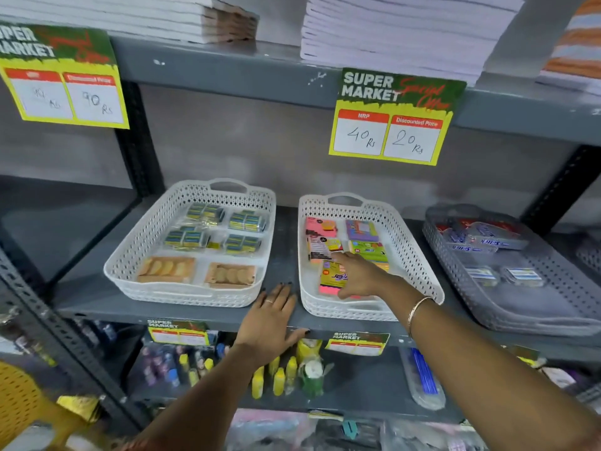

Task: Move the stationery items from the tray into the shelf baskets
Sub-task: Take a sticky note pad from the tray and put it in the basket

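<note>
Two white perforated baskets stand on the grey shelf (286,242). The left basket (130,265) holds packs of blue-yellow items and two packs of tan pieces. The right basket (419,255) holds several bright sticky-note packs. My right hand (357,275) reaches into the right basket and rests on a yellow and pink pack (330,276), fingers spread over it; a firm grip is not visible. My left hand (271,320) lies flat on the shelf's front edge between the two baskets, holding nothing.
A grey basket (520,307) with boxed items sits at the right. Price signs (393,118) hang from the shelf above, which carries stacked notebooks (400,34). The lower shelf holds yellow bottles (279,379) and pens (422,375). A yellow crate (19,402) is at bottom left.
</note>
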Demonstrator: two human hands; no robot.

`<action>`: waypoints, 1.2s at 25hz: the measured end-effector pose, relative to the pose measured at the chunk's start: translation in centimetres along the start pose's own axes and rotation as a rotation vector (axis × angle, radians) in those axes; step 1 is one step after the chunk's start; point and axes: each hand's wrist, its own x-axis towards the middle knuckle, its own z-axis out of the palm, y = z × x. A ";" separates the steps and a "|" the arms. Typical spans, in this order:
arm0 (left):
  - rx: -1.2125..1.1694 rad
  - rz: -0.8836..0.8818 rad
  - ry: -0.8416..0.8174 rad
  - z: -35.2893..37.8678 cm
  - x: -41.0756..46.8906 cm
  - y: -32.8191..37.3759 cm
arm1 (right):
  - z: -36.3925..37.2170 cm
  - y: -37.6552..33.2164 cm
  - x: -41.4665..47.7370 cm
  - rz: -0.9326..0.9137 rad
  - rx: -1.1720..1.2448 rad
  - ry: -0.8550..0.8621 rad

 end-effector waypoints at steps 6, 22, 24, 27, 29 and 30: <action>-0.001 -0.006 0.019 -0.4 -0.2 0.2 | 1.5 -1.0 1.1 -0.025 -0.048 -0.067; 0.001 -0.281 0.078 2.6 -13.1 -2.5 | -2.3 -19.3 -0.1 -0.658 0.458 0.848; -0.002 -0.473 0.046 3.5 -18.5 -3.9 | 0.9 -24.2 -0.7 -0.809 0.463 0.810; -0.064 -0.781 -0.077 5.9 -27.8 -6.1 | 8.3 -31.6 -1.1 -0.971 0.418 0.635; -0.110 -0.926 -0.114 8.0 -33.3 -7.7 | 14.2 -35.3 -0.6 -1.011 0.354 0.473; -0.111 -0.991 -0.107 9.1 -35.8 -8.3 | 17.4 -36.8 -0.5 -1.033 0.317 0.386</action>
